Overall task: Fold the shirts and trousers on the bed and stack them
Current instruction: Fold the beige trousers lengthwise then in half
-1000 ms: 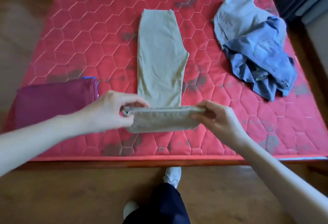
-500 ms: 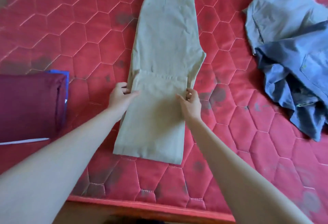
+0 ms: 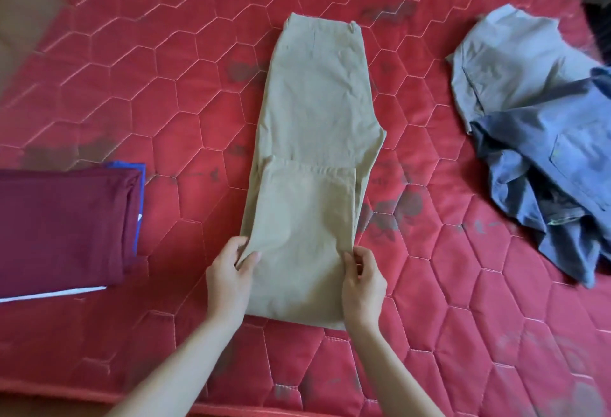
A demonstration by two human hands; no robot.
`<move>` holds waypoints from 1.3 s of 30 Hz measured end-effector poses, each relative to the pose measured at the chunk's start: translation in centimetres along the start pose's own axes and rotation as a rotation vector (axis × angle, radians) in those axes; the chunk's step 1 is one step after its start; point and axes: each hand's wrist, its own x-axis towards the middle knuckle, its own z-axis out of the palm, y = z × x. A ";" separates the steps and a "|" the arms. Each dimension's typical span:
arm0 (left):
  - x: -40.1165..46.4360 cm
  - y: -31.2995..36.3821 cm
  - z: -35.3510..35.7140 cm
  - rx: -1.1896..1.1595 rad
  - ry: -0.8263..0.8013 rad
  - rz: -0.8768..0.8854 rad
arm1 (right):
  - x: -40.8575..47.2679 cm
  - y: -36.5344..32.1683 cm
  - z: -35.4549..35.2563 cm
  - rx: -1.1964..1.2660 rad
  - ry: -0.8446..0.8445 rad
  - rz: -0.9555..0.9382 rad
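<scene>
trousers (image 3: 314, 139): khaki, flat mid-bed (image 3: 165, 86), legs folded up once, waistband far | stack (image 3: 62, 228): maroon over blue, folded, left of trousers | shirts (image 3: 542, 139): grey and blue, crumpled, right of trousers

red quilted bed (image 3: 172, 92) | centre: khaki trousers (image 3: 314, 112) | near left: maroon folded stack (image 3: 62, 225) | far right: crumpled blue shirts (image 3: 542, 139)

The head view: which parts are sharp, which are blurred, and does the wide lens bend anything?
Head view: khaki trousers and both hands, left and right, are sharp; the far-left corner and top-right edge are smeared; the mattress seams curve toward the borders; daylight is soft, without glare.
</scene>
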 end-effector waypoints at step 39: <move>-8.3 -4.4 -1.7 0.654 -0.216 0.712 | -8.9 3.9 0.4 -0.524 0.028 -0.620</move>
